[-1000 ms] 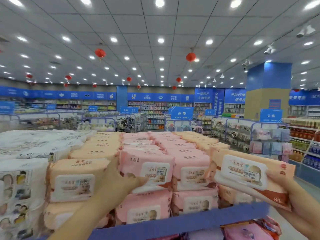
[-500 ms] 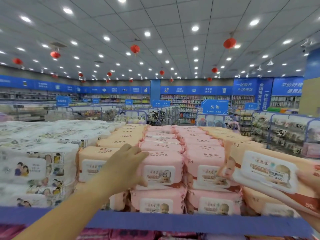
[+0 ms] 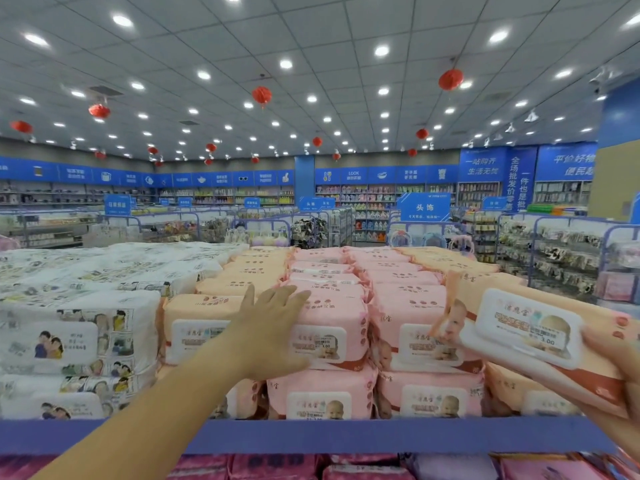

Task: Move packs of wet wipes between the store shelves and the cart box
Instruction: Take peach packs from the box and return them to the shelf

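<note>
Left hand [image 3: 273, 327] is reaching out flat, fingers straight and spread wide, gripping nothing. It's lying over the top-left front corner of the top pink pack [image 3: 336, 317] at the shelf [image 3: 381, 434] front edge; looks like contact, can't confirm. That pack is sitting lid-face toward the person, long axis running left-right along the shelf's front edge, and the hand is coming at it straight from the front, over its left end. Left hand is by far the nearer one, so my read is it's taking this pack, and it's going to need fingers curling over the top back edge to get a grip. Right hand [image 3: 620, 368] is out at the shelf's right end, wrapping around the right end of an orange pack [image 3: 519, 327], holding it tilted with the lid facing the person, in front of the stacked rows. Orange stack [image 3: 194, 306] is sitting just beside the pink pack on its left, white packs [image 3: 79, 306] further left. Cart box isn't showing.
</note>
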Demonstrator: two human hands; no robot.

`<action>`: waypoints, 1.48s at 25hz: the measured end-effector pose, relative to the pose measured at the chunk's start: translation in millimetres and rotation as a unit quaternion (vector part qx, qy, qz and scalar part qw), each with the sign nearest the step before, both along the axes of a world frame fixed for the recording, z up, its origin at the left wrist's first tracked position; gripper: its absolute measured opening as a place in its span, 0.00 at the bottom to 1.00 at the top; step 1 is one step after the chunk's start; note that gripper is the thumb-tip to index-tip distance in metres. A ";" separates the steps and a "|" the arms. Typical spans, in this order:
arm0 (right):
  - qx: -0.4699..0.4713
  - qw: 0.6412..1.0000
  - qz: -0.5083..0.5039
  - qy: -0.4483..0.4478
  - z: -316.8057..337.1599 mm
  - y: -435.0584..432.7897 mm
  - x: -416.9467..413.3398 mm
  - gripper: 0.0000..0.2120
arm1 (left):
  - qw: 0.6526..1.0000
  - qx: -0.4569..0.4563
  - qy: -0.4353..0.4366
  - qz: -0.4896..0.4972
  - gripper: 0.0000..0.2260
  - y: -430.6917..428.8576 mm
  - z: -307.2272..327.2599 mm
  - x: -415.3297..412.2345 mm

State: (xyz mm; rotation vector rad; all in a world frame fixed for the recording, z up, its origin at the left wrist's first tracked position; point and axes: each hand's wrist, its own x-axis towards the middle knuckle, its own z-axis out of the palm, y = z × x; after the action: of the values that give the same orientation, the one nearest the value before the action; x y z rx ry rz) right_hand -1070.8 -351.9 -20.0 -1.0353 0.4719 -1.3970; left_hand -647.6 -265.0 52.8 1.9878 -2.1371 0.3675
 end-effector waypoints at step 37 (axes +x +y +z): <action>-0.146 0.922 -0.045 0.357 4.0 -237.9 -90.9 0.23 | 0.985 0.099 0.002 0.140 0.26 -214.1 32.4 -312.2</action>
State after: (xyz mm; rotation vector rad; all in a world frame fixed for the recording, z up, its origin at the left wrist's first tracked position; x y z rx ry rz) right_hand -1161.7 -589.8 -16.0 -1.7999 0.8633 -1.1531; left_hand -959.8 -479.1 85.2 2.4083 -1.9599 0.1976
